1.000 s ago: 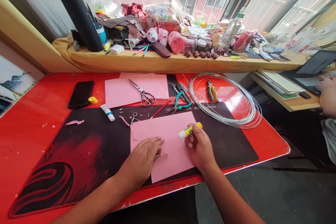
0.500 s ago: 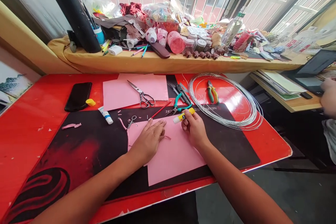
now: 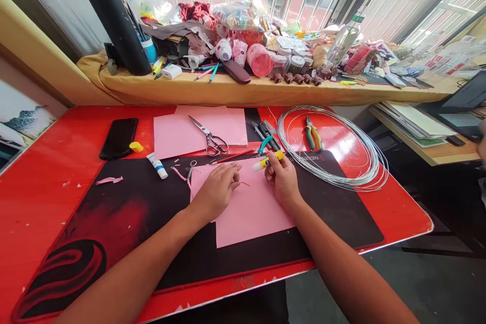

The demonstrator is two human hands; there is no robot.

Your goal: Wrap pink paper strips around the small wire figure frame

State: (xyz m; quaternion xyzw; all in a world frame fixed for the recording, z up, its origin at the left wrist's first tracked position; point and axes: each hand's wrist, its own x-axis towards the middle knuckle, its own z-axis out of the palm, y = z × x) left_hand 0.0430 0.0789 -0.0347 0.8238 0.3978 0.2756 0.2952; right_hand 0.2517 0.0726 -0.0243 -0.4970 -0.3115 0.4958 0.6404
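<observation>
My right hand (image 3: 283, 178) grips an uncapped glue stick (image 3: 268, 161) with a yellow label, its white end pointing left. Below it lies a sheet of pink paper (image 3: 250, 217) on the black mat. My left hand (image 3: 216, 187) rests over the paper's left part, fingers together. A thin pink strip (image 3: 245, 184) pokes out at its fingertips, pinched there; the rest of the strip is hidden. Left of this hand is a small twisted-wire piece with pink ends (image 3: 189, 172). Teal-handled pliers (image 3: 266, 145) and a red pencil (image 3: 235, 155) lie just beyond the sheet.
Scissors (image 3: 208, 135) lie on more pink paper (image 3: 170, 134). A yellow cap (image 3: 135, 147), a phone (image 3: 119, 138) and a white tube (image 3: 157, 165) are at left. Coiled wire (image 3: 374, 162) surrounds green-and-yellow pliers (image 3: 313, 134) at right. A cluttered ledge (image 3: 228, 92) runs behind.
The pink sheet has slid away from me, towards the teal pliers, and the red pencil lies flatter across. Both hands keep their hold. The whole view has shifted slightly.
</observation>
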